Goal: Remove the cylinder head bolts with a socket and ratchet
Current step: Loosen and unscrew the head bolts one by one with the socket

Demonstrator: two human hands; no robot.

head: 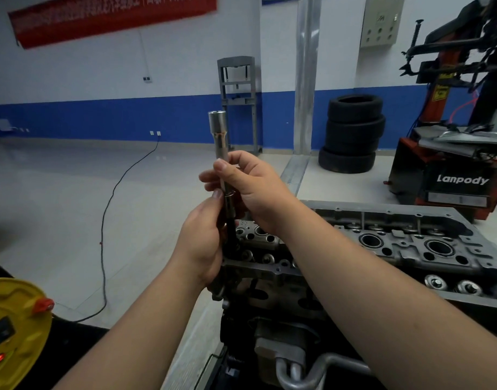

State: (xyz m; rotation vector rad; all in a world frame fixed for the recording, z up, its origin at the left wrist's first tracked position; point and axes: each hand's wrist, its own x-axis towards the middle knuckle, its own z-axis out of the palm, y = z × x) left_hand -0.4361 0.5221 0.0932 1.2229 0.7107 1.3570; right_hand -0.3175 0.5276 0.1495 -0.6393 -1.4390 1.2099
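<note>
1. workshop floor, pale and glossy, runs back to a white wall with a blue band; a red banner [112, 18] hangs at the upper left of the frame, a stack of tyres [352, 133] stands right of centre, and a tyre changer [452, 153] fills the right edge.
2. a black cable [106, 220] trails across the floor at left, and a yellow cable reel [14, 327] sits at the lower left corner.
3. from where i stand, the cylinder head [396, 249] lies bare at the lower right, valve gear and round wells exposed. whether any head bolts are already out i cannot tell; the bolt holes are too dark to read.
4. the person holds the tool upright in mid-frame, clear above the head's near end. the left hand [202, 243] has its grip wrapped round the dark lower part, likely the ratchet handle [229, 235].
5. the right hand [250, 187] pinches the slim extension bar [223, 161] with thumb and fingertips, just above the joint.
6. the long socket [217, 128] tops the bar, bright chrome, its open mouth pointing up.
7. my read: this is tool assembly, so the task looks barely begun. the socket has yet to go down onto a bolt, and all the loosening is left.
</note>
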